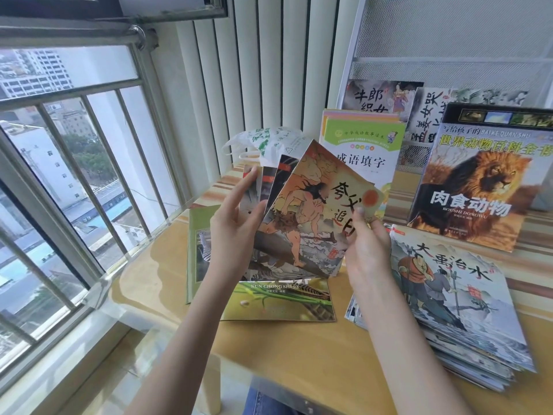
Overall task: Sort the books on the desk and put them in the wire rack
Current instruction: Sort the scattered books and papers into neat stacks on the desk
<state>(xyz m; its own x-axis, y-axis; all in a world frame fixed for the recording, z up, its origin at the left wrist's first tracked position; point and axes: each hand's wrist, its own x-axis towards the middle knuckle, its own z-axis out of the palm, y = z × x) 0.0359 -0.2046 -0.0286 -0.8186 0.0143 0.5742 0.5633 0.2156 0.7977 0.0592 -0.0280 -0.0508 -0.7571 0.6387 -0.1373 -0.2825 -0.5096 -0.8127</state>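
Above the desk (pixel 167 265), the left hand (pixel 236 226) and right hand (pixel 366 244) each pinch a fan of thin picture books (pixel 302 211). They look light, floppy and glossy-slick, so gripping near the spines seems safest. The wire rack (pixel 449 40) stands at two o'clock.

Bright daylight enters from the window (pixel 68 163) on the left; the sky beyond is washed out to near white. Soft glare sheen lies on the bench (pixel 167 283) near the window edge and on the glossy cover of the lion book (pixel 475 181). Shadows are faint and diffuse. Wide-angle distortion bows the window bars and the wall slats (pixel 254 70) toward the frame edges. Focus is fair throughout, with slight softness at the corners.
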